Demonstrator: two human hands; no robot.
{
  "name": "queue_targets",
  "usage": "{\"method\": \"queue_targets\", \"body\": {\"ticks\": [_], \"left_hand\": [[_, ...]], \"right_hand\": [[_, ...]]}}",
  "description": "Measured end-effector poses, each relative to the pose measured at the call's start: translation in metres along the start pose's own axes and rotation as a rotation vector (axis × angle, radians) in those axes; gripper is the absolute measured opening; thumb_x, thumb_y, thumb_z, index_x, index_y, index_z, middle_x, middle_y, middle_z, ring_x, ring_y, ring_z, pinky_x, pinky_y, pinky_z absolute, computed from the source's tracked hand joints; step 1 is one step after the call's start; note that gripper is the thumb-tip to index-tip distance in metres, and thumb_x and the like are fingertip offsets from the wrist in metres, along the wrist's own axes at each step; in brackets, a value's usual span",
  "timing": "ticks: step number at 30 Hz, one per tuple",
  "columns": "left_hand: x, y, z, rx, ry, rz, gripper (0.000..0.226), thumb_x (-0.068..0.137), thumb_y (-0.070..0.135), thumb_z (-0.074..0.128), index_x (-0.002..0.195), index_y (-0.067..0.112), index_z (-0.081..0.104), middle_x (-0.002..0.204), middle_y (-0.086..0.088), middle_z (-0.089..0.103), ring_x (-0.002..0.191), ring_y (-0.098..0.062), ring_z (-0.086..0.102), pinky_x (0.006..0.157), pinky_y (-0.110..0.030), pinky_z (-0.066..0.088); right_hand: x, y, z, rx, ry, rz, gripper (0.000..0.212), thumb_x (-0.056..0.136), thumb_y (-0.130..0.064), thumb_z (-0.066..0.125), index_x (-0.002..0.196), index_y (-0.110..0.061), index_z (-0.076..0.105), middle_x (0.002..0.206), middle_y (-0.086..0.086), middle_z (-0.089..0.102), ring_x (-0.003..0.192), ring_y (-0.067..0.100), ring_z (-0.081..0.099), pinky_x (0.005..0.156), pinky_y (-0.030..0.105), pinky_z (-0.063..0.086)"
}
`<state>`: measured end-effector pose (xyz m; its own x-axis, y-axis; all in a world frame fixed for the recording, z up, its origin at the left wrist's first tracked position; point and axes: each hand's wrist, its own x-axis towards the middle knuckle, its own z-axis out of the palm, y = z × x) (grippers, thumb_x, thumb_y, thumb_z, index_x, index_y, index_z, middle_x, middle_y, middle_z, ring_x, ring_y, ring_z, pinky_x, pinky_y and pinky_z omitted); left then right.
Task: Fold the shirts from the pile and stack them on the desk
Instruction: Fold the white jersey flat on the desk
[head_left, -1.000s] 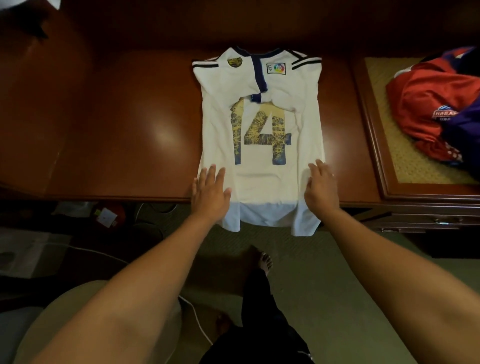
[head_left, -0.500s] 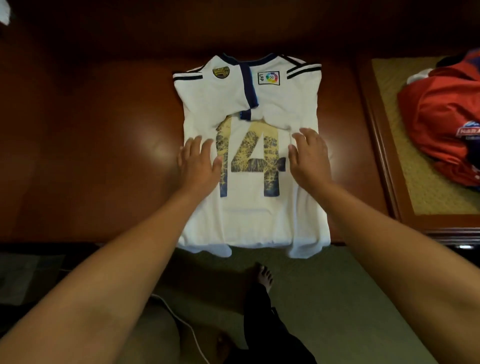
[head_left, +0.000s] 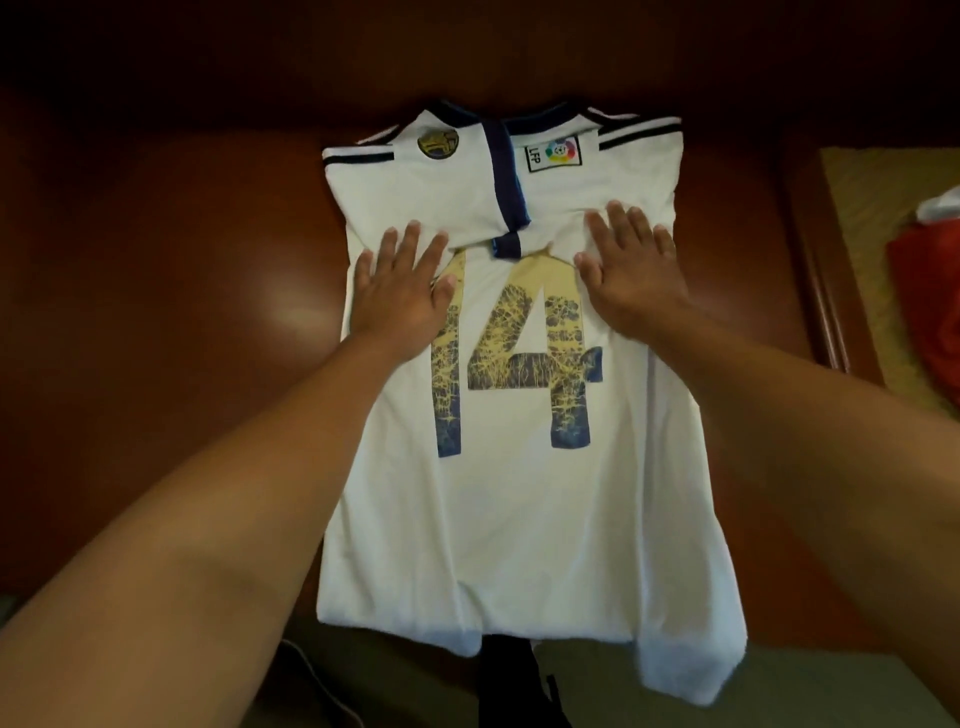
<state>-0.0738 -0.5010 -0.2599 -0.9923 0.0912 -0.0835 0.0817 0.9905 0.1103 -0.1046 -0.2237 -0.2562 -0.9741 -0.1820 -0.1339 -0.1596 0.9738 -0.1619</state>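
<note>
A white jersey (head_left: 514, 509) with a gold and blue number 14 lies back-up on the dark wooden desk (head_left: 171, 322). Its sleeves are folded in across the upper back, and its hem hangs over the desk's near edge. My left hand (head_left: 400, 293) lies flat on the jersey left of the number, fingers spread straight and reaching the folded sleeve. My right hand (head_left: 631, 273) lies flat on the right side at the same height, fingers straight on the other sleeve. A red shirt (head_left: 930, 306) of the pile shows at the right edge.
At the right, a raised wooden frame (head_left: 815, 291) borders a woven tan surface (head_left: 878, 218) where the red shirt lies. A white cable (head_left: 317, 686) runs over the floor below the desk edge. Dark trousers (head_left: 514, 686) show beneath the hem.
Both hands slid up the jersey from near the hem to the folded sleeves, flat all the while. The camera moved closer over the desk.
</note>
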Motion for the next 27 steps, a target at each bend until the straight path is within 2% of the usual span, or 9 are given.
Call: {"method": "queue_targets", "body": {"ticks": [5, 8, 12, 14, 16, 18, 21, 24, 27], "left_hand": [[0.022, -0.005, -0.002, -0.005, 0.008, 0.007, 0.056, 0.101, 0.046, 0.022, 0.153, 0.027, 0.014, 0.162, -0.004, 0.005, 0.148, -0.026, 0.0, 0.118, -0.051, 0.005], [0.004, 0.007, -0.008, -0.061, 0.079, -0.006, 0.056, 0.101, 0.045, 0.028, 0.152, 0.025, 0.02, 0.161, -0.007, 0.008, 0.148, -0.028, 0.001, 0.118, -0.05, 0.003], [-0.082, 0.044, -0.016, -0.258, 0.153, 0.035, 0.05, 0.096, 0.038, 0.04, 0.14, 0.014, 0.043, 0.15, -0.014, 0.036, 0.14, -0.035, 0.027, 0.115, -0.048, 0.02], [-0.145, 0.07, -0.018, -0.377, 0.176, 0.084, 0.046, 0.09, 0.037, 0.039, 0.122, 0.01, 0.059, 0.127, -0.015, 0.056, 0.12, -0.037, 0.048, 0.103, -0.045, 0.037], [-0.211, 0.103, -0.016, -0.492, 0.185, 0.104, 0.041, 0.087, 0.035, 0.039, 0.11, 0.012, 0.065, 0.112, -0.011, 0.061, 0.106, -0.031, 0.053, 0.091, -0.039, 0.042], [-0.275, 0.141, -0.016, -0.668, 0.086, 0.065, 0.032, 0.09, 0.03, 0.044, 0.106, 0.014, 0.066, 0.105, -0.005, 0.063, 0.098, -0.021, 0.055, 0.086, -0.032, 0.042], [-0.345, 0.183, -0.006, -0.953, -0.227, -0.172, 0.018, 0.096, 0.022, 0.053, 0.106, 0.016, 0.067, 0.098, 0.006, 0.064, 0.084, -0.004, 0.056, 0.08, -0.016, 0.045], [-0.368, 0.199, 0.017, -1.159, -0.486, -0.514, 0.036, 0.096, 0.021, 0.056, 0.131, 0.014, 0.054, 0.127, -0.003, 0.06, 0.107, -0.011, 0.055, 0.093, -0.023, 0.043], [-0.365, 0.21, 0.028, -1.335, -0.51, -0.604, 0.05, 0.095, 0.021, 0.057, 0.141, 0.013, 0.041, 0.14, -0.004, 0.048, 0.126, -0.019, 0.046, 0.102, -0.033, 0.038]], "right_hand": [[0.017, 0.003, -0.001, 0.026, 0.06, 0.006, 0.059, 0.101, -0.048, 0.018, 0.154, -0.021, 0.01, 0.162, 0.007, 0.005, 0.149, 0.023, -0.001, 0.12, 0.043, 0.001], [-0.003, -0.003, -0.009, 0.2, 0.2, 0.078, 0.057, 0.102, -0.044, 0.023, 0.15, -0.014, 0.025, 0.158, 0.01, 0.022, 0.148, 0.024, 0.012, 0.12, 0.042, 0.007], [-0.113, -0.023, -0.02, 0.516, 0.383, 0.085, 0.044, 0.1, -0.031, 0.037, 0.132, -0.006, 0.05, 0.136, 0.014, 0.049, 0.128, 0.026, 0.042, 0.099, 0.025, 0.029], [-0.188, -0.03, -0.021, 0.586, 0.385, 0.13, 0.035, 0.1, -0.025, 0.043, 0.126, -0.007, 0.055, 0.127, 0.01, 0.056, 0.118, 0.02, 0.049, 0.092, 0.021, 0.031], [-0.265, -0.035, -0.018, 0.631, 0.386, 0.185, 0.025, 0.098, -0.013, 0.049, 0.12, -0.009, 0.059, 0.117, 0.002, 0.059, 0.107, 0.009, 0.052, 0.085, 0.015, 0.036], [-0.333, -0.038, -0.007, 0.74, 0.426, 0.292, 0.023, 0.093, -0.001, 0.052, 0.107, -0.014, 0.064, 0.103, -0.004, 0.061, 0.09, 0.003, 0.056, 0.076, 0.009, 0.042], [-0.402, -0.037, 0.024, 1.005, 0.44, 0.646, 0.03, 0.09, 0.004, 0.052, 0.083, -0.022, 0.064, 0.084, -0.001, 0.066, 0.077, 0.014, 0.059, 0.069, 0.023, 0.048], [-0.421, -0.027, 0.057, 1.108, 0.233, 0.895, 0.018, 0.096, -0.009, 0.052, 0.107, -0.017, 0.064, 0.115, 0.008, 0.064, 0.106, 0.024, 0.058, 0.093, 0.042, 0.049], [-0.409, -0.019, 0.074, 1.233, 0.105, 0.878, 0.04, 0.099, -0.017, 0.048, 0.139, -0.012, 0.048, 0.14, 0.005, 0.049, 0.13, 0.024, 0.044, 0.108, 0.04, 0.037]]}}
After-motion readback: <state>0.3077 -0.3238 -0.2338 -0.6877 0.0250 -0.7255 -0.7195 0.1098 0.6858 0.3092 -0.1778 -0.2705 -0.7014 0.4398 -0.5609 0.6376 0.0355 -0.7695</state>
